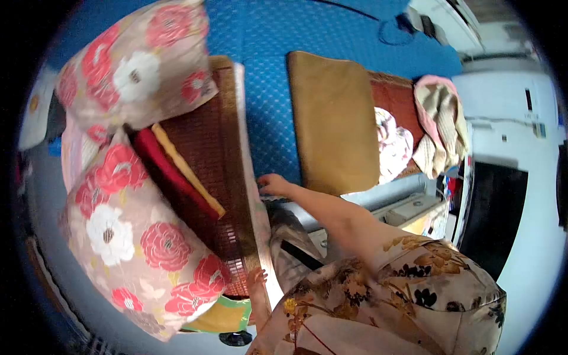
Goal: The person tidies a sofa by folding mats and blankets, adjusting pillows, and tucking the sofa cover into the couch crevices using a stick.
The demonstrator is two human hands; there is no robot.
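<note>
A reddish-brown woven sleeping mat (204, 136) with a brown border lies on a pale pad, whose edge runs close to both hands. My right hand (273, 184) is at that edge, its fingers bent against the mat's side. Lower down, my left hand (258, 277) rests on the mat's border near the corner, with some fingers showing apart. Two flowered pillows, one upper (136, 71) and one lower (142, 236), cover the mat's left part. Between them and the border lies a folded red and yellow cloth (177, 168).
A blue quilted sheet (266, 112) spreads behind. To the right are a folded brown mat (334, 121), a white patterned cloth (393, 145) and a pink-beige blanket (441, 121). Green-edged yellow fabric (222, 313) shows below the lower pillow. A dark screen (494, 213) stands at right.
</note>
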